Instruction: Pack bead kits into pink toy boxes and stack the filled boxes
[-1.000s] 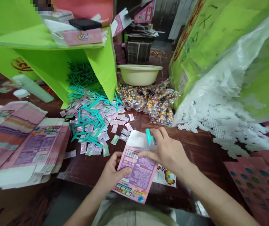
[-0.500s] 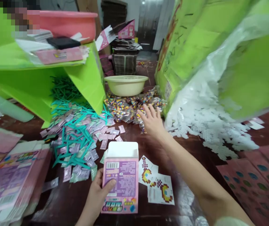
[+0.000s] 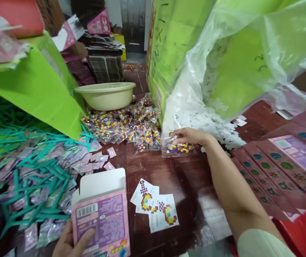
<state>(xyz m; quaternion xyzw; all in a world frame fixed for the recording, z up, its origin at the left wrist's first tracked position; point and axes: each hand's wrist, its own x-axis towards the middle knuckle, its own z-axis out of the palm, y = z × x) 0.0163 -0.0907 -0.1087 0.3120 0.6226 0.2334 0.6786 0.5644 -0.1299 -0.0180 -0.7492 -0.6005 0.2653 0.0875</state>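
Note:
My left hand (image 3: 74, 241) grips a pink and purple cardboard box (image 3: 102, 221) near the bottom, thumb across its printed face; the box's white top flap stands up. Farther forward, my right hand (image 3: 189, 137) pinches a clear plastic bag of coloured beads (image 3: 181, 149), which hangs just above or touches the table. Left of that bag lies a heap of similar bead bags (image 3: 131, 125). Pattern cards (image 3: 165, 214) with pixel designs rest on the table between my arms. Just behind my right hand spread white perforated plates (image 3: 195, 119).
Teal tweezers (image 3: 43, 178) and small sachets (image 3: 31, 235) cover the left side. A cream basin (image 3: 106, 96) stands behind the bead bags. Green boxes (image 3: 166, 53) tower on both sides, the right one draped with clear plastic. Rows of pink boxes (image 3: 278, 167) lie at the right.
My right hand has moved right from the bead heap and now holds one bag. The view has turned right, and the held pink box sits lower and farther left in it.

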